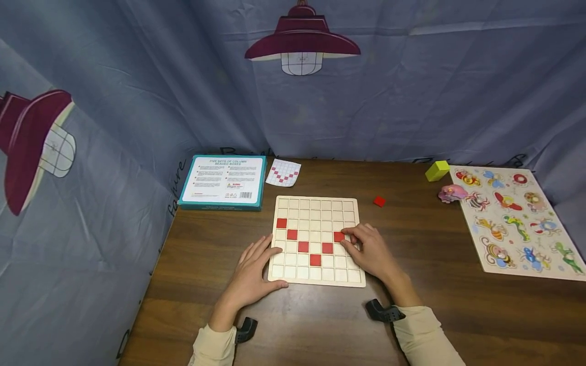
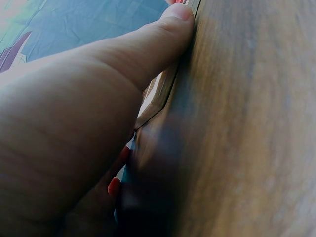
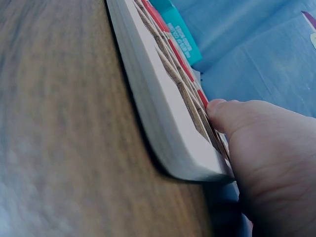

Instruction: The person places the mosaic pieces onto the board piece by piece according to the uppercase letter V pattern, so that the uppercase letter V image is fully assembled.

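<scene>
A wooden grid board [image 1: 316,281] lies flat in front of me, with several red square tiles [image 1: 315,260] in its cells in a V-like pattern. My left hand [image 1: 252,272] rests at the board's left front corner, fingers spread along the left edge and thumb at the front edge. In the left wrist view the thumb [image 2: 170,24] lies against the board's side. At the right arm of the V, my right hand [image 1: 368,249] holds thumb and index finger at a red tile [image 1: 339,237] in its cell. The right wrist view shows the thumb [image 3: 222,111] at that tile's edge.
One loose red tile [image 1: 379,202] lies beyond the board's right corner. Behind the board are a small pattern card [image 1: 284,173] and a teal-edged box [image 1: 222,183]. To the right sit a yellow-green block [image 1: 437,171], a pink toy [image 1: 452,193] and an insect picture board [image 1: 517,223].
</scene>
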Available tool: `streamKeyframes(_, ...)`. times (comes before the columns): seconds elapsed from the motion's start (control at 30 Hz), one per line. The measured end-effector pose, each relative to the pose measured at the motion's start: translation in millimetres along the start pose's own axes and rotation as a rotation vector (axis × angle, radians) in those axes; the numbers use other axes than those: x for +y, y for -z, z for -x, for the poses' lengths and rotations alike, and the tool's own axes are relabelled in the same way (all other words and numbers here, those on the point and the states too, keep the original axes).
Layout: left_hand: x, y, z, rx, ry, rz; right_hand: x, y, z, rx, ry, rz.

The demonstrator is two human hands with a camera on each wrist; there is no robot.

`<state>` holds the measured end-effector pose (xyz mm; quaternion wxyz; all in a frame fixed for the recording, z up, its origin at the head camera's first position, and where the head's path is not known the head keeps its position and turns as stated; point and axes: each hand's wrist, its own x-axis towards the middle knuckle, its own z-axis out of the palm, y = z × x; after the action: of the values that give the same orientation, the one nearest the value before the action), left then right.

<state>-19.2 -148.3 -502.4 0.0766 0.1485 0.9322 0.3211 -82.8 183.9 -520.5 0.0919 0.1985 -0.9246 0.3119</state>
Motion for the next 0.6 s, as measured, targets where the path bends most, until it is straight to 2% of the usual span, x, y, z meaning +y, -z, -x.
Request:
streamKeyframes(0.43,0.6,-1.6,-2.1,-0.010,0.000,-0.002,0.3,2.7,0.9,0.015,0.008,0.018)
streamKeyframes(0.6,-0.4,-2.3,-1.5,-0.009,0.019,-0.002,1.4,4.3,-2.3,0.035,0.014,0.030)
